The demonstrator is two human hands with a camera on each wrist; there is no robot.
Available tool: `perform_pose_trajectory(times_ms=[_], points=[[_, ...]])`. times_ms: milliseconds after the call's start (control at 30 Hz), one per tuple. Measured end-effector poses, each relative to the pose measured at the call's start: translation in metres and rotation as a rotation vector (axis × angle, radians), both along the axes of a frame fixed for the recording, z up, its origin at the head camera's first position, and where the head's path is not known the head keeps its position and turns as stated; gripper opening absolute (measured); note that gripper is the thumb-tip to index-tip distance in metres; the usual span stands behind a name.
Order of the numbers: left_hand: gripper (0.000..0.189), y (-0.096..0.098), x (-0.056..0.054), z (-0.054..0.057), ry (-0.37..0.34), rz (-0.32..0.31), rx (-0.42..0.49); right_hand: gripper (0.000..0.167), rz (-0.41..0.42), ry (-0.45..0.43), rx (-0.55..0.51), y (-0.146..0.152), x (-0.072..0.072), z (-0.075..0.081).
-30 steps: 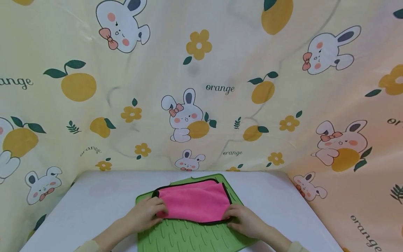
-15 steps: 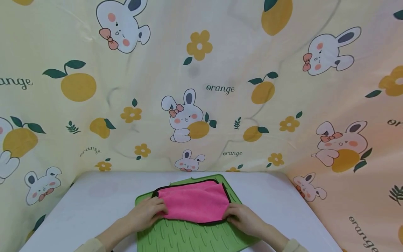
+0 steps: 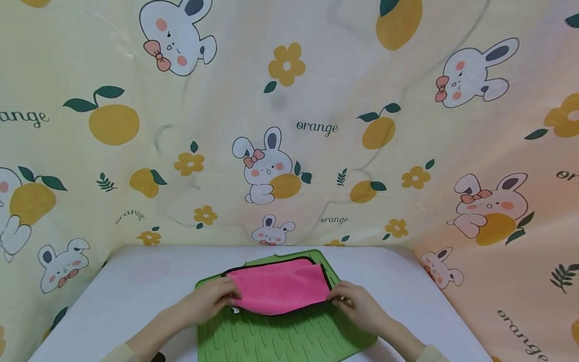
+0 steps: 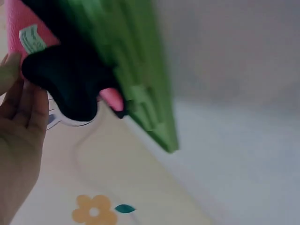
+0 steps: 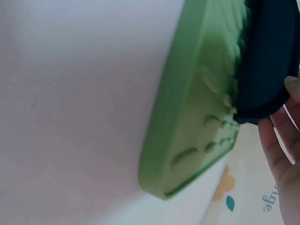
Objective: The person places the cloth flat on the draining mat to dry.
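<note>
A pink cloth [image 3: 278, 289] with black edging lies folded over a green ridged mat [image 3: 271, 337] in the head view. Its near edge is raised off the mat and sags in the middle. My left hand [image 3: 208, 301] pinches the left near corner, and at the opposite corner my right hand [image 3: 355, 306] does the same. Seen from the left wrist, a small white label [image 4: 32, 40] hangs by the thumb, beside a dark part of the cloth [image 4: 70, 84]. The right wrist view shows the dark underside of the cloth [image 5: 267, 56] between thumb and fingers.
The mat rests on a white table [image 3: 149, 281], its raised rim [image 5: 159, 136] visible from the right wrist. A curtain [image 3: 280, 100] printed with rabbits and oranges hangs behind the table and along both sides. A small black object [image 3: 158, 357] shows at the bottom left.
Both hands have lifted the near edge of the cloth and moved it slightly away from me. The right hand has shifted a little right. A white label now shows under the left hand.
</note>
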State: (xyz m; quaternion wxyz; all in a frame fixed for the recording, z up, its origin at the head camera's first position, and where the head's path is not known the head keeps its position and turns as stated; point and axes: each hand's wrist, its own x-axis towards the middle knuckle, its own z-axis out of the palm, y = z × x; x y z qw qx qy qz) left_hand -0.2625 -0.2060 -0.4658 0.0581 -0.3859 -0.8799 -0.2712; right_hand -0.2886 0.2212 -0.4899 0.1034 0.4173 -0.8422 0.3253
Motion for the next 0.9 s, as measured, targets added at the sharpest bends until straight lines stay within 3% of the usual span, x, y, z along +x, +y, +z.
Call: perform_pose_trajectory(times_ms=[133, 267, 400, 533, 667, 900], points=[[0.013, 0.003, 0.004, 0.008, -0.188, -0.064, 0.11, 0.026, -0.026, -0.017, -0.048, 0.006, 0.001, 0.004], [0.012, 0.007, 0.009, 0.004, -0.306, -0.15, 0.159, 0.026, -0.039, -0.043, -0.046, 0.011, 0.002, 0.001], [0.011, 0.012, 0.013, -0.004, -0.298, -0.186, 0.081, 0.024, -0.013, -0.096, -0.004, 0.015, 0.003, -0.004], [0.014, 0.016, 0.015, -0.014, -0.285, -0.173, -0.01, 0.02, 0.039, -0.135, 0.045, 0.018, 0.004, -0.009], [0.016, 0.019, 0.018, -0.022, -0.279, -0.154, -0.069, 0.018, 0.089, -0.116, 0.084, 0.02, 0.005, -0.014], [0.016, 0.022, 0.024, -0.025, -0.27, -0.12, -0.062, 0.02, 0.094, -0.087, 0.099, 0.02, 0.008, -0.016]])
